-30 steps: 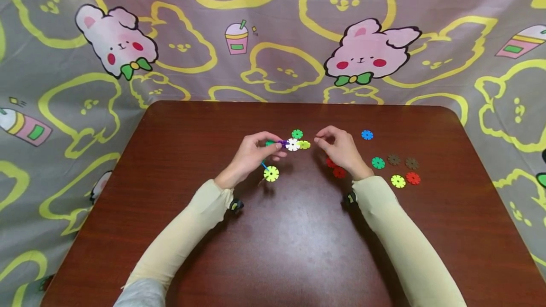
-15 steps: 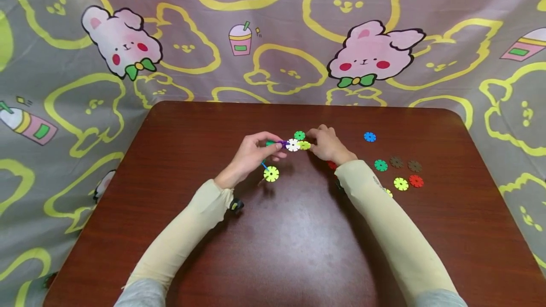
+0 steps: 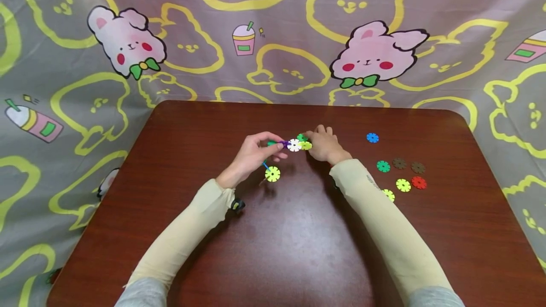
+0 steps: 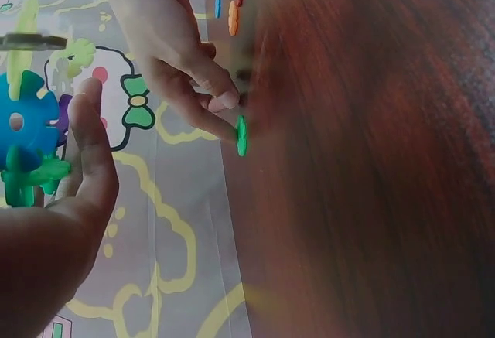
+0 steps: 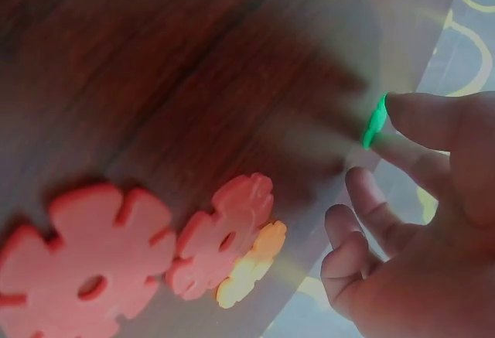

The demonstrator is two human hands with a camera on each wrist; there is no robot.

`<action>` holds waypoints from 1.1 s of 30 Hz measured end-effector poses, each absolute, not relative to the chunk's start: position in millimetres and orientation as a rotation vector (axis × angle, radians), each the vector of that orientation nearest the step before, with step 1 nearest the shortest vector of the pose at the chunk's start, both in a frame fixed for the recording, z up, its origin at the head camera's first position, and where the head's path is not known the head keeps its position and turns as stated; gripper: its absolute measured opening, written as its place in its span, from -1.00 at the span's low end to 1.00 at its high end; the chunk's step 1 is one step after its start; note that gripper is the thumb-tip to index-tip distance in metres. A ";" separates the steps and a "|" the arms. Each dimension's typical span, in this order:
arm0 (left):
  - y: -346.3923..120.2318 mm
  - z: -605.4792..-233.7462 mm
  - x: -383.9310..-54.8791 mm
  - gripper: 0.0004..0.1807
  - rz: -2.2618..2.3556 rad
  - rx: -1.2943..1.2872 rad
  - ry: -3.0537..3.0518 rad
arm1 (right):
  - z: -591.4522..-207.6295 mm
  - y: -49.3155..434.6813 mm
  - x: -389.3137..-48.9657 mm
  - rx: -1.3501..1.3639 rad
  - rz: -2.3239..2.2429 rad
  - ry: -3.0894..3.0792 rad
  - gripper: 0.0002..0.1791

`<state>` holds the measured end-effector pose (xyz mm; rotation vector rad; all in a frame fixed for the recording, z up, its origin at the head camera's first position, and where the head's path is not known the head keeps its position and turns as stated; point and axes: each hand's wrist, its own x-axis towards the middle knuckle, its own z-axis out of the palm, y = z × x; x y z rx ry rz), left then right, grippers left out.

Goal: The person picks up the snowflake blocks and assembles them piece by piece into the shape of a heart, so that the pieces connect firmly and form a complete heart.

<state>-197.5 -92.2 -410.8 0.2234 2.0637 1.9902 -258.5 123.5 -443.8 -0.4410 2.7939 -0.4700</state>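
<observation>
My left hand pinches a string of interlocking notched plastic discs. A purple piece, a white disc and a yellow-green disc stick out to the right of the fingers, and a yellow disc hangs below. In the left wrist view the same build shows a blue disc and a green piece. Beyond it, my right hand reaches down to a loose green disc on the table. Its index fingertip touches that disc, with the thumb close by.
Loose discs lie on the brown table to the right: blue, green, two brown, yellow and red. Two red discs, hidden by the right arm from the head, show in the right wrist view. A patterned curtain stands behind.
My right hand has moved left and slightly away from me, from beside the held discs to the loose green disc. My left hand keeps its hold in nearly the same spot.
</observation>
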 end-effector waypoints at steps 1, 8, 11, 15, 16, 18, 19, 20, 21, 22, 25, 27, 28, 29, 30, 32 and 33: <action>-91.9 -410.6 -197.4 -0.81 1.993 0.227 2.062 | -443.8 123.7 -257.6 -0.442 -0.478 2.802 -0.49; -90.3 -411.2 -197.7 -0.81 1.991 0.219 2.061 | -443.7 128.9 -252.4 -0.464 -0.499 2.863 -0.68; -89.5 -410.9 -197.2 -0.81 1.993 0.218 2.056 | -441.5 131.3 -251.0 -0.433 -0.513 2.849 -0.68; -88.7 -411.0 -196.5 -0.81 1.981 0.230 2.068 | -437.7 135.1 -250.6 -0.383 -0.553 2.765 -0.64; -88.7 -411.1 -196.3 -0.81 1.971 0.234 2.079 | -437.1 136.2 -250.5 -0.374 -0.560 2.744 -0.63; -88.4 -411.2 -196.0 -0.82 1.951 0.238 2.096 | -436.5 138.4 -249.9 -0.378 -0.575 2.720 -0.62; -88.2 -411.2 -195.9 -0.82 1.940 0.238 2.104 | -436.7 139.4 -249.4 -0.385 -0.577 2.719 -0.62; -88.1 -411.2 -195.8 -0.82 1.932 0.237 2.109 | -436.8 140.2 -248.8 -0.387 -0.589 2.720 -0.63; -88.0 -411.1 -195.8 -0.82 1.927 0.235 2.114 | -437.2 140.9 -248.1 -0.390 -0.597 2.726 -0.64; -87.9 -411.0 -195.8 -0.82 1.928 0.235 2.111 | -437.8 141.6 -247.3 -0.395 -0.614 2.731 -0.65; -87.5 -411.3 -196.1 -0.82 1.933 0.229 2.109 | -440.4 143.3 -245.0 -0.395 -0.675 2.745 -0.67; -87.1 -411.6 -196.4 -0.81 1.948 0.220 2.101 | -442.5 144.7 -243.3 -0.401 -0.723 2.756 -0.69; -86.9 -411.8 -196.6 -0.81 1.953 0.215 2.102 | -443.7 145.4 -242.5 -0.410 -0.743 2.765 -0.70; -86.7 -412.2 -196.9 -0.81 1.957 0.209 2.104 | -444.7 146.2 -241.7 -0.420 -0.764 2.774 -0.72; -86.7 -412.6 -197.3 -0.81 1.958 0.203 2.108 | -445.4 147.0 -240.7 -0.430 -0.795 2.780 -0.74; -86.3 -412.9 -197.9 -0.82 1.963 0.192 2.115 | -446.2 149.0 -238.5 -0.436 -0.870 2.787 -0.79; -86.4 -413.0 -198.3 -0.82 1.961 0.190 2.120 | -446.2 150.2 -237.4 -0.437 -0.913 2.786 -0.81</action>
